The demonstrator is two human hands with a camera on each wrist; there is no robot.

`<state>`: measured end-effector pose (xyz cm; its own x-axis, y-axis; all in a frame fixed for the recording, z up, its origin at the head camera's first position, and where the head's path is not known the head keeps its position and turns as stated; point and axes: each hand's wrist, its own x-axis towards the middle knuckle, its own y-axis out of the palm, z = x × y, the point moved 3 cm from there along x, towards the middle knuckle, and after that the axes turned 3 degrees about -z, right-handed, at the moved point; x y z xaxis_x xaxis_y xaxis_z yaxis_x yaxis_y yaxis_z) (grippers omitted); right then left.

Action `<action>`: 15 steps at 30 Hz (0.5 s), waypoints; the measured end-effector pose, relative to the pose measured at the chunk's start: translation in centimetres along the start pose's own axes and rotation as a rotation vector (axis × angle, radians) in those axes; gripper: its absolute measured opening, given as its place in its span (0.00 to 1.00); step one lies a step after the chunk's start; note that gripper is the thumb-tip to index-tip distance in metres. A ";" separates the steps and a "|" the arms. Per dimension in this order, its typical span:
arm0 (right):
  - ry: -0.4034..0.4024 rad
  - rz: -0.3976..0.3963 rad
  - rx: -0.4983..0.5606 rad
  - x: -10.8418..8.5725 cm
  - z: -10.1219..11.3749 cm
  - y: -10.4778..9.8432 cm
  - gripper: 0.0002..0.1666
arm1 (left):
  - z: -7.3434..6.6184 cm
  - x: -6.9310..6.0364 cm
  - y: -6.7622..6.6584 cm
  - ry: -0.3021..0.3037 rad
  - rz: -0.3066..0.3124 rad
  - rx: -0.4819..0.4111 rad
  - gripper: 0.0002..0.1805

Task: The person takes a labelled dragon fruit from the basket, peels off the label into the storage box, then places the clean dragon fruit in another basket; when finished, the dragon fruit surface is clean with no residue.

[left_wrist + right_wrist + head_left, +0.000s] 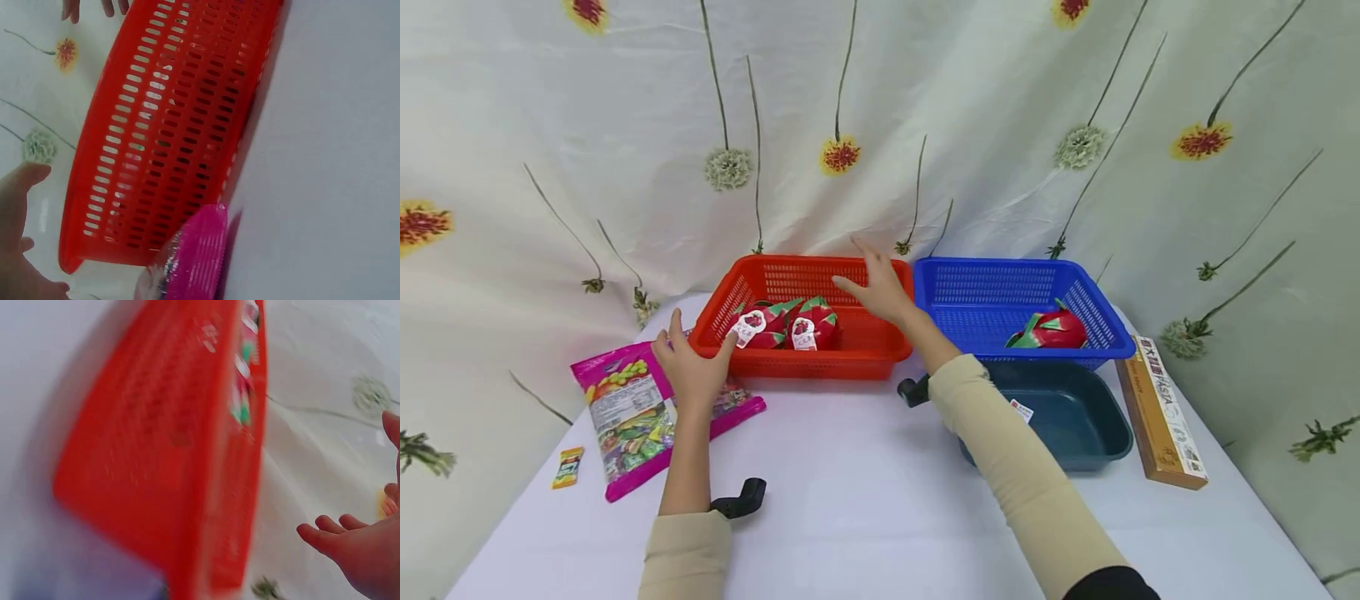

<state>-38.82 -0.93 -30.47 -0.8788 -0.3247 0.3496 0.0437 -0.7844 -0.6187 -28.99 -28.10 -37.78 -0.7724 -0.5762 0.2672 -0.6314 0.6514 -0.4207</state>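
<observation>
Beige sleeves (1030, 479) lead to spread left fingers (677, 323) and right fingers (873, 262), two dragon fruits (824, 321) between them.

My left sleeve (685, 554), lower left, is beige; my right sleeve (1026, 467), lower right, matches, with black fabric (1111, 585) below. My left wrist piece (741, 500) and right wrist piece (914, 392) are black.

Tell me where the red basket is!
In the head view, the red basket sits left of the blue basket, the pink bag by its near-left corner.
</observation>
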 end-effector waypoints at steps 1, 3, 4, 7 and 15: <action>0.019 0.003 0.017 0.3 0.1 1.3 0.46 | 0.5 0.2 0.2 -0.002 0.022 -0.009 0.48; 0.062 0.018 0.046 0.8 0.1 3.6 0.48 | 1.3 0.4 0.8 0.022 0.059 -0.022 0.50; 0.086 0.030 0.057 0.9 0.0 4.6 0.49 | 1.6 0.6 1.1 0.036 0.076 -0.031 0.50; 0.161 0.082 0.056 1.0 -0.5 7.1 0.52 | 2.5 0.8 1.9 0.074 0.114 -0.056 0.51; 0.229 0.285 -0.036 0.9 -2.0 10.2 0.54 | 3.7 0.9 2.0 0.117 0.118 -0.146 0.49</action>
<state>-40.16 -8.20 -37.90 -0.9176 -0.3974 -0.0047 0.2890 -0.6593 -0.6941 -30.71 -29.12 -41.62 -0.8387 -0.4363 0.3261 -0.5330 0.7804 -0.3268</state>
